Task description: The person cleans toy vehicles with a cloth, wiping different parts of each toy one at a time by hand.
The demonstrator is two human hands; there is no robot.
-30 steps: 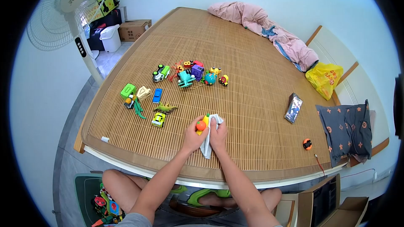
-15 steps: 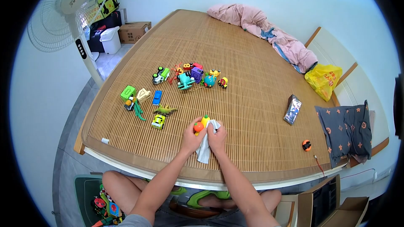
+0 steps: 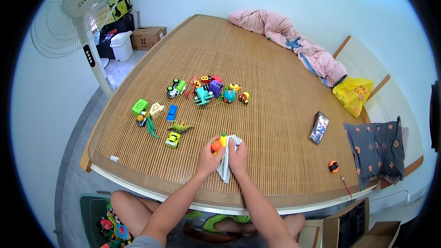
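Note:
My left hand (image 3: pixel 210 157) is closed around a yellow toy (image 3: pixel 223 139) with a green tip and a round orange-red piece (image 3: pixel 216 146) on its left side. Pressed against the toy's right side is a white cloth (image 3: pixel 224 169), which my right hand (image 3: pixel 238 155) grips. The cloth's lower end hangs down between my wrists. To the left lie a yellow-green toy car (image 3: pixel 173 140), a green dinosaur (image 3: pixel 179 127) and a blue car (image 3: pixel 172 113). Fingers cover part of the yellow toy.
Several toys surround a teal plane (image 3: pixel 202 95) farther back on the mat (image 3: pixel 275 110). At right are a boxed item (image 3: pixel 319 127), an orange-black object (image 3: pixel 333 166), a yellow bag (image 3: pixel 353 95) and a dark pillow (image 3: pixel 376 149). A green bin (image 3: pixel 88 216) of toys stands lower left.
The whole view has shifted slightly, with the scene lower in the picture. The cloth's hanging end has swung left and then slightly right. Both hands keep hold of the same things.

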